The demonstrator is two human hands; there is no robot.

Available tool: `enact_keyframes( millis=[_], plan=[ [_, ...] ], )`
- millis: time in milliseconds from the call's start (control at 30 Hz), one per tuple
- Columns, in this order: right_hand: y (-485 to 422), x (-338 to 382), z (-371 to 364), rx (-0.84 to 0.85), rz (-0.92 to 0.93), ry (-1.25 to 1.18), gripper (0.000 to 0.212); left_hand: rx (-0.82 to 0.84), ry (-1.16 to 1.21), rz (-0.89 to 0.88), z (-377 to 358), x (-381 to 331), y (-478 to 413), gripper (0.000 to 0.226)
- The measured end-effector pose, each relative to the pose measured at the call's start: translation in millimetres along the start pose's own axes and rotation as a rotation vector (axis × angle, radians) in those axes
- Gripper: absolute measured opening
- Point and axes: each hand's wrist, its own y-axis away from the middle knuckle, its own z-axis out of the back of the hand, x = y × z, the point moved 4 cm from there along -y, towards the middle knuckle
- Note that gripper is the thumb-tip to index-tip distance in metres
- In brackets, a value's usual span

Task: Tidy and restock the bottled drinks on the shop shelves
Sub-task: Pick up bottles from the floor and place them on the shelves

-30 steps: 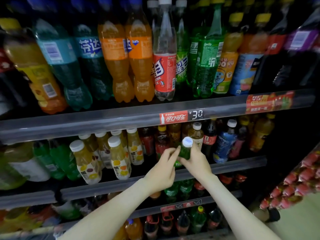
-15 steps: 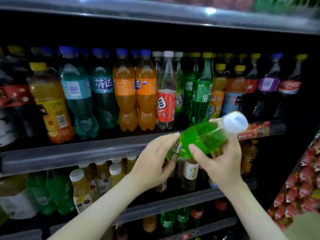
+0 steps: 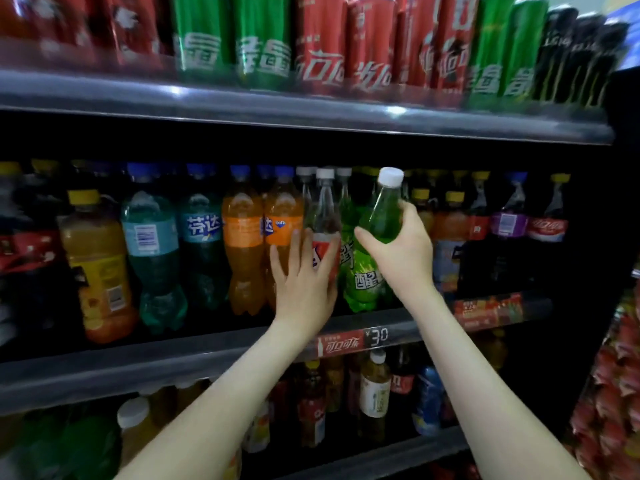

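Observation:
My right hand (image 3: 398, 252) grips a small green bottle with a white cap (image 3: 383, 211), held upright in front of the middle shelf's green soda bottles (image 3: 360, 271). My left hand (image 3: 303, 277) lies with spread fingers against a clear bottle with a red label (image 3: 325, 233) standing on the middle shelf (image 3: 173, 355). Orange soda bottles (image 3: 242, 244) stand just left of that hand.
Red and green cans (image 3: 322, 39) line the top shelf. Teal bottles (image 3: 152, 244) and a yellow juice bottle (image 3: 97, 261) stand at the left, dark cola bottles (image 3: 547, 230) at the right. Smaller bottles (image 3: 375, 389) fill the lower shelf. Red packets (image 3: 616, 393) hang at far right.
The green bottle was lifted from the lower shelf up to the middle shelf and turned upright. My left hand let go of it and moved onto the red-labelled bottle. The camera tilted upward.

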Motion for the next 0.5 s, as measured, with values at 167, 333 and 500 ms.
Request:
enact_keyframes(
  millis=[167, 333, 500],
  plan=[
    [-17, -16, -27, 0.092, -0.029, 0.073, 0.075, -0.012, -0.111, 0.031, -13, 1, -17, 0.092],
    [-9, -31, -44, 0.184, 0.098, 0.239, 0.106, -0.081, -0.152, -0.028, -21, 5, -24, 0.085],
    [25, -49, -53, 0.166, 0.219, 0.189, 0.107, -0.103, -0.163, -0.063, -28, 10, -24, 0.082]
  ],
)
